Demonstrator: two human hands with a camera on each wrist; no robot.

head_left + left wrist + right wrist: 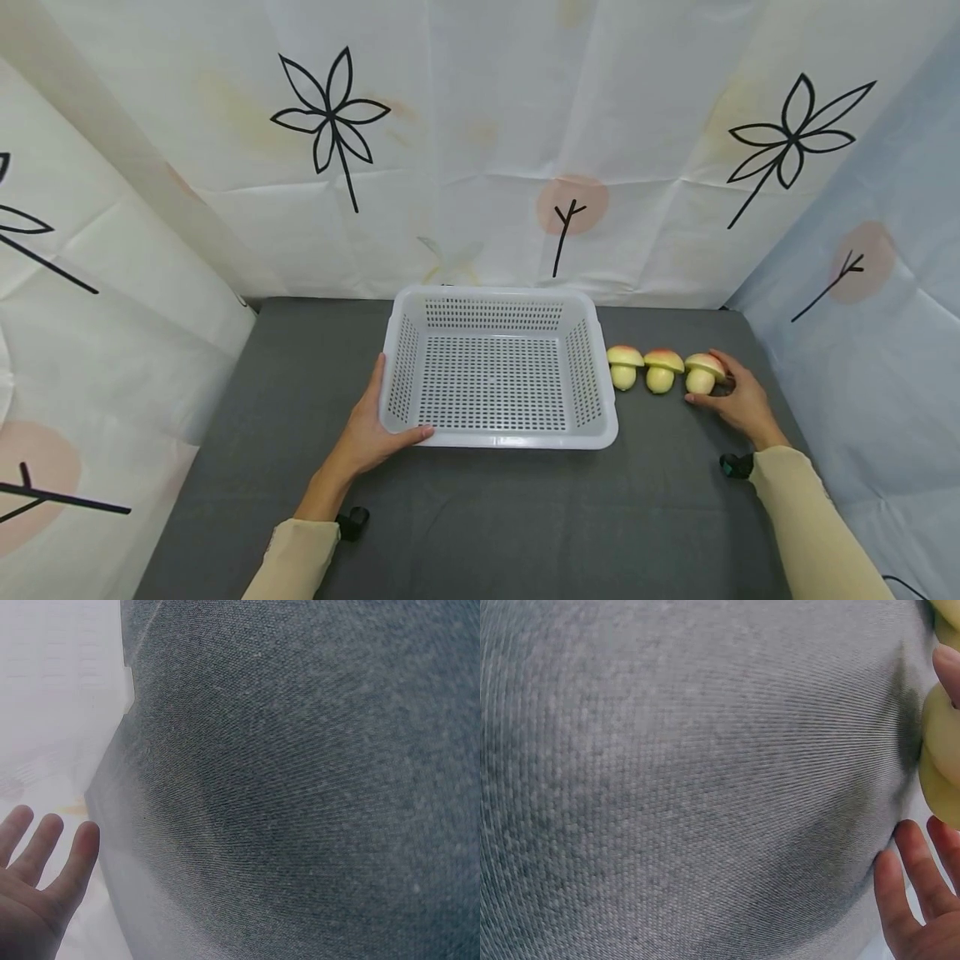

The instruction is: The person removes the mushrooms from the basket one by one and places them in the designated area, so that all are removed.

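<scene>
A white perforated plastic basket point(517, 439) stands on the grey cloth. My left hand point(371, 433) is at its near left corner, thumb laid over the front rim and fingers along the left side. In the left wrist view the visible fingers point(75, 859) are straight and spread. Three toy mushrooms with red-and-yellow caps stand in a row right of the basket: a left mushroom point(624, 367), a middle mushroom point(662, 371) and a right mushroom point(702, 373). My right hand point(742, 404) pinches the right mushroom between thumb and index finger; its other fingers point(922, 885) are spread.
Grey cloth point(480, 517) covers the table. White curtains with leaf prints point(480, 150) hang behind the table and along both sides. The basket's back rim stands close to the rear curtain. A black wrist device point(352, 523) sits at the left cuff.
</scene>
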